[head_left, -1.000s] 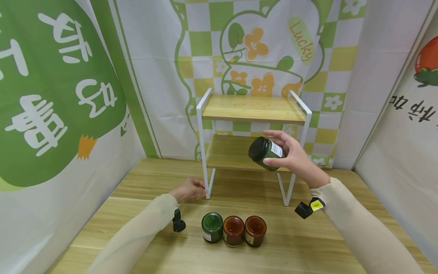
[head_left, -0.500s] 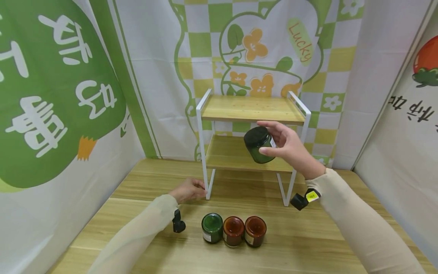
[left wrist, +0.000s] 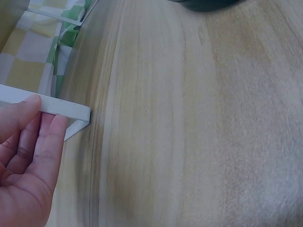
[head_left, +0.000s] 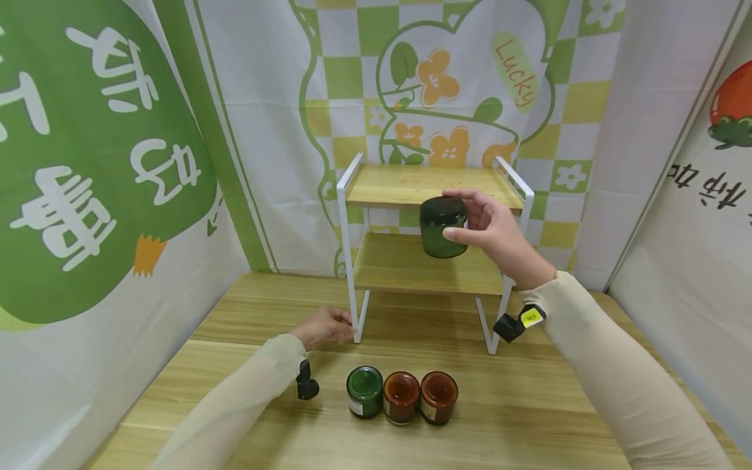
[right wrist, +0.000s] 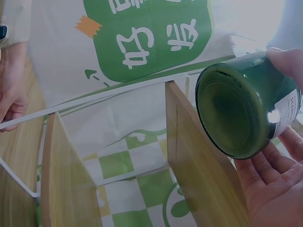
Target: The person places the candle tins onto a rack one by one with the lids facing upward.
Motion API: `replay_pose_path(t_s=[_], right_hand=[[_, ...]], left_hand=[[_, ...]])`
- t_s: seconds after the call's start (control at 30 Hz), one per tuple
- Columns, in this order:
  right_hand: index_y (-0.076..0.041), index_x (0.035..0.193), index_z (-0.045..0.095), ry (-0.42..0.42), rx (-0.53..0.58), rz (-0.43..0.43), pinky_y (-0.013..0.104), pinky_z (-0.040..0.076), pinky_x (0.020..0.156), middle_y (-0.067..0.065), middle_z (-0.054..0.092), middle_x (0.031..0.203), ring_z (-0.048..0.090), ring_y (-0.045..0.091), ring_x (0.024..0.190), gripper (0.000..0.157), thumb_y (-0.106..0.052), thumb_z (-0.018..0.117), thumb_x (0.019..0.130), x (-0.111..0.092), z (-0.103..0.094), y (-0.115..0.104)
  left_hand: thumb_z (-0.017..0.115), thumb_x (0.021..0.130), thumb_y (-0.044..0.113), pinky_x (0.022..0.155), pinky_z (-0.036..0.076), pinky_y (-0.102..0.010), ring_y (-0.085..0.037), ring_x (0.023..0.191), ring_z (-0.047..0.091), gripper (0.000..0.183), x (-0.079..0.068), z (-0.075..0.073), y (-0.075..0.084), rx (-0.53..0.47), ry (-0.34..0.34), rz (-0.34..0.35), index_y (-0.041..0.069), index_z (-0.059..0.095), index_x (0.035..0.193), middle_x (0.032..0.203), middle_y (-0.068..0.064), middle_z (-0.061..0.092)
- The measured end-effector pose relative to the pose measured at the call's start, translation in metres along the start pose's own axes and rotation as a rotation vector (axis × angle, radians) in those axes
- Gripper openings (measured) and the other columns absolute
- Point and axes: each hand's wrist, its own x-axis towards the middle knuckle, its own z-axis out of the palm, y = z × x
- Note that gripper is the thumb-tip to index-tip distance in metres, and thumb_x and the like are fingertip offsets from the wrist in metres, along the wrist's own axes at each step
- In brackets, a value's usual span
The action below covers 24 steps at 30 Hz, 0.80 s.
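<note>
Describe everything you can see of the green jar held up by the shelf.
The jar is short and round, of what looks like translucent green glass, with a smooth, dark lid in place and a white printed label on its side. It sits near upright in the air, lid up, before the shelf. The right grip holds its side between thumb and fingers; nothing else visibly touches it. Its contents are unclear.
</note>
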Motion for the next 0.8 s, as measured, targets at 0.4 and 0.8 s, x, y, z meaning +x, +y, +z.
replay_pose_path(t_s=[0.4,0.8], right_hand=[[-0.004,0.136,0.047,0.059,0.085,-0.012,0.019,0.055,0.079,0.005,0.061,0.122,0.063,0.013,0.102,0.055,-0.002,0.069,0.086,0.021,0.000,-0.015],[-0.006,0.138,0.046,0.087,0.106,0.013,0.019,0.054,0.082,0.013,0.055,0.133,0.060,0.017,0.112,0.059,-0.004,0.072,0.085,0.051,0.008,-0.032]], left_hand=[[0.057,0.092,-0.007,0.084,0.057,-0.028,-0.015,0.083,0.064,0.006,0.001,0.000,-0.001,-0.037,0.006,-0.002,-0.005,0.056,0.097,0.087,-0.005,0.059],[0.059,0.091,-0.006,0.081,0.057,-0.027,-0.014,0.081,0.063,0.007,0.002,0.000,-0.002,-0.036,0.008,-0.003,-0.005,0.056,0.097,0.085,-0.004,0.058]])
